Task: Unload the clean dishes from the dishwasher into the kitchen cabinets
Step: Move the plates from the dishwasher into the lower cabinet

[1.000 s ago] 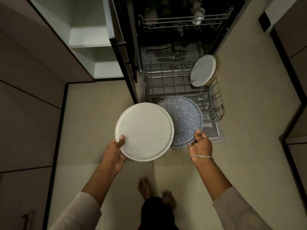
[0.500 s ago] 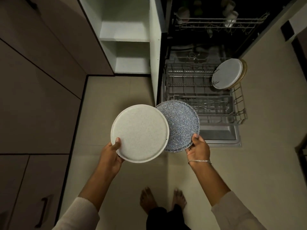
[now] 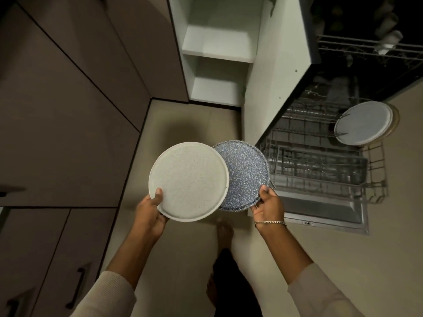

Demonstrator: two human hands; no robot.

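I'm seeing the left hand [image 3: 151, 213] pinching the white plate [image 3: 188, 181] at its near rim, thumb on top. The right hand [image 3: 267, 207] is gripping the blue speckled plate [image 3: 245, 172] likewise, its left edge lying under the white one. Beyond the right hand, a pale plate [image 3: 362, 123] is leaning in the dishwasher rack [image 3: 320, 170]. An open cabinet [image 3: 217, 49] is standing ahead of the left hand.

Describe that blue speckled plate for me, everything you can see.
The blue speckled plate is round and nearly flat with a low raised rim, dark blue dense with pale flecks, probably ceramic or melamine. It looks whole. The right hand holds its lower right edge, thumb on top, face up above the floor beside the open dishwasher. Its left side lies hidden under the white plate; whether they touch is unclear.
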